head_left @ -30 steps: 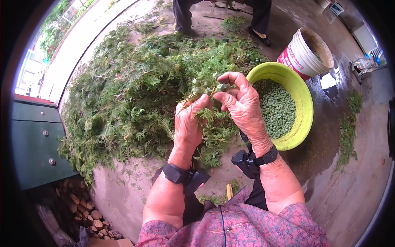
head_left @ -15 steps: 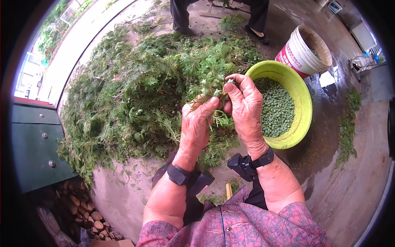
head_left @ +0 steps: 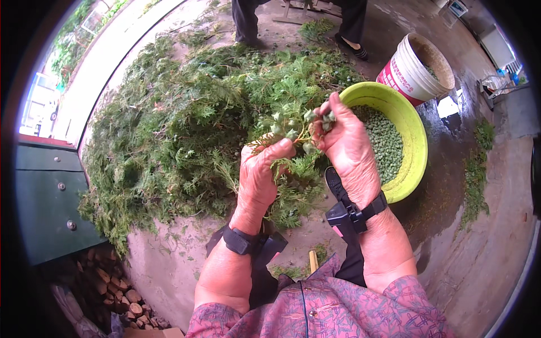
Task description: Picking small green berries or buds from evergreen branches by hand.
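Between thumb and fingers, my left hand pinches an evergreen sprig that bears several pale green, knobby seed cones. Just right of it is my right hand, palm partly turned up, thumb raised and fingers curled round a few loose green cones. Its fingertips are at the sprig's right side; whether they touch it I cannot tell. Beyond the right hand stands a yellow-green basin, partly filled with small green cones. My right wrist covers some of its near left rim.
A large heap of cut evergreen branches spreads to the left and ahead. Behind the basin stands a white and red bucket. Another person's legs show at the far side. Chopped firewood lies lower left, below a green metal panel.
My right hand has drawn slightly right from the sprig and turned its palm up, with loose cones showing in its fingers. My left hand has shifted slightly left and down, still holding the sprig.
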Demonstrator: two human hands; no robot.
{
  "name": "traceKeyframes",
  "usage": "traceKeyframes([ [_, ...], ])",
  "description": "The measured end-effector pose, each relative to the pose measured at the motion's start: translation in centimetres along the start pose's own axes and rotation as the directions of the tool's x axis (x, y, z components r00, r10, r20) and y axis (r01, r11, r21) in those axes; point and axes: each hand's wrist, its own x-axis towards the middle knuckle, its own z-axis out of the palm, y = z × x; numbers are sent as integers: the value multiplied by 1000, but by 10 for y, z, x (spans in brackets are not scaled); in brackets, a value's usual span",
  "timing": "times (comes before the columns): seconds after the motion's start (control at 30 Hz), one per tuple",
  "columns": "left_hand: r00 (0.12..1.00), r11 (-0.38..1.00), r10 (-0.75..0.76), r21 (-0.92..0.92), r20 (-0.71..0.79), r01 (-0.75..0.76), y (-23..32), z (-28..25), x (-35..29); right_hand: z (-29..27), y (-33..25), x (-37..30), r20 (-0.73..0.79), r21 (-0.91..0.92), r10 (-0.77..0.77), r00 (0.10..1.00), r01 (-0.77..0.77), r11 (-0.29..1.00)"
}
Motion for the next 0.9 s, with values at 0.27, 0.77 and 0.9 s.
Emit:
traceKeyframes([
  [0.27,979,929,-206,-311,14,200,5,2,1,4,3,-8,168,-355,20,986,42,934],
  [0.77,987,978,-156,-136,35,159,-1,2,1,6,-4,-10,220,-504,-126,967,223,835],
  [0.9,967,930,-253,-268,32,252,8,6,2,6,6,-9,147,-621,-361,921,370,691],
])
